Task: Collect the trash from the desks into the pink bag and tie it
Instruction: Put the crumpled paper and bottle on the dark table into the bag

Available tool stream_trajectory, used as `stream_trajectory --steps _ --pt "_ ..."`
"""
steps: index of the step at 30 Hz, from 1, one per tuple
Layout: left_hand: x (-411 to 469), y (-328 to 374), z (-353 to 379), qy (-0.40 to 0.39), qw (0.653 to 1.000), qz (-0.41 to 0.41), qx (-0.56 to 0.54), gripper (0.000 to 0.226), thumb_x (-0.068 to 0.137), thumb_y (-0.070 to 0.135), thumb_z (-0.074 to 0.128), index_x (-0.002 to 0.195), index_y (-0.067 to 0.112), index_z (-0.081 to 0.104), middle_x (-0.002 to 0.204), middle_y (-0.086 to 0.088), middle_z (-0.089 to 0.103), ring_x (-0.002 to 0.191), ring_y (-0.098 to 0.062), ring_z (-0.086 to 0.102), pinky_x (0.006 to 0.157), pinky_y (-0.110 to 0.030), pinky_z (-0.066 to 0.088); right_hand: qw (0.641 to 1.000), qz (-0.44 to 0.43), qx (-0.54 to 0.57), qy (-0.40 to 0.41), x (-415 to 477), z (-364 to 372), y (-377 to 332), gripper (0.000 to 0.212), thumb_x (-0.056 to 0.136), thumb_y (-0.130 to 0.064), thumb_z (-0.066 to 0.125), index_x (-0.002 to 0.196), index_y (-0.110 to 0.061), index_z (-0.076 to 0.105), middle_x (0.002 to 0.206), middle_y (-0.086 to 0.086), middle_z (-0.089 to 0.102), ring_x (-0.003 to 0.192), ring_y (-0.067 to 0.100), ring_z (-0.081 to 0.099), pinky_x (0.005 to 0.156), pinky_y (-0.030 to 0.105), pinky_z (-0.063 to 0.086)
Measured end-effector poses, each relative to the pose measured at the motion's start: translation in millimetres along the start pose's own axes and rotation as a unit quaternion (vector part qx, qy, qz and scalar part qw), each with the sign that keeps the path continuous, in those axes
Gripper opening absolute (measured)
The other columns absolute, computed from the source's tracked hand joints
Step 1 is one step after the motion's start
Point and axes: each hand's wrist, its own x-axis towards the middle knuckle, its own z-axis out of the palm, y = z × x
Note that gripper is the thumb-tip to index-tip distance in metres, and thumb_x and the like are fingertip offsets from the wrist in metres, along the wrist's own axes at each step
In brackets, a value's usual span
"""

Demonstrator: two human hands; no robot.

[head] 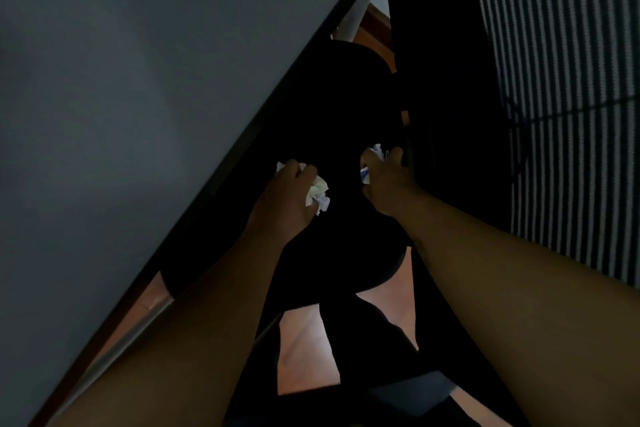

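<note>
the left hand (287, 199) clenches a crumpled white paper wad (318, 192) at frame centre; the right hand (384, 180) grips a second wad (376, 151) near it, over a dark chair seat (339, 97). the grey tabletop (121, 80) fills the upper left, striped mesh (571, 97) the upper right, and reddish wood floor (304, 350) shows at the bottom centre.

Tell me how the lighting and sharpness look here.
Head view: dim, underexposed; the chair is flat black, detail lost; the left paper and right paper are the brightest spots; the desk looks soft, slightly blurred; the floor glows orange.
</note>
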Motion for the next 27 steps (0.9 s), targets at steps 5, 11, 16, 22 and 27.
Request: stream_trajectory --steps 5,11,16,22,27 --pt "-29 39 -34 0.018 1.0 0.014 -0.016 0.039 0.078 0.008 0.06 0.114 -0.008 0.061 0.106 -0.033 0.053 0.091 -0.049 0.058 0.077 -0.052 0.052 0.999 -0.019 0.034 0.013 -41 -27 -9 0.05 0.091 -0.018 0.056 0.138 -0.022 0.042 0.143 0.023 0.026 0.121 0.048 0.044 0.097 0.047 0.045" --pt "-64 98 -91 0.061 0.997 0.029 0.022 0.034 0.079 0.011 0.069 0.11 0.001 0.059 0.107 -0.02 0.051 0.091 -0.037 0.056 0.076 -0.046 0.051 0.99 -0.091 0.079 0.072 -112 -87 -21 0.036 0.087 -0.006 0.061 0.12 -0.013 0.048 0.131 0.019 0.026 0.091 0.03 0.046 0.081 0.023 0.037" --pt "-101 153 -144 0.101 0.989 0.1 0.044 0.025 0.075 0.011 0.072 0.094 -0.001 0.06 0.095 -0.018 0.053 0.078 -0.033 0.055 0.064 -0.042 0.049 0.986 -0.113 0.03 0.117 -169 -152 -30 0.029 0.087 -0.007 0.06 0.11 -0.016 0.045 0.112 0.013 0.025 0.069 0.022 0.038 0.07 0.03 0.039" --pt "-134 181 -216 0.234 0.955 0.182 0.021 0.025 0.067 0.001 0.074 0.077 0.001 0.051 0.079 -0.015 0.047 0.062 -0.024 0.04 0.054 -0.031 0.03 0.958 -0.196 -0.022 0.211 -215 -236 -82 0.026 0.088 -0.009 0.058 0.111 -0.013 0.047 0.11 0.015 0.03 0.057 0.019 0.036 0.056 0.029 0.036" --pt "-141 152 -270 0.281 0.948 0.131 0.073 0.024 0.068 0.008 0.069 0.082 0.005 0.05 0.086 -0.016 0.05 0.073 -0.035 0.049 0.063 -0.034 0.031 0.927 -0.276 -0.045 0.251 -229 -258 -161 0.024 0.092 -0.014 0.055 0.115 -0.014 0.05 0.115 0.017 0.035 0.077 0.03 0.047 0.078 0.037 0.05"
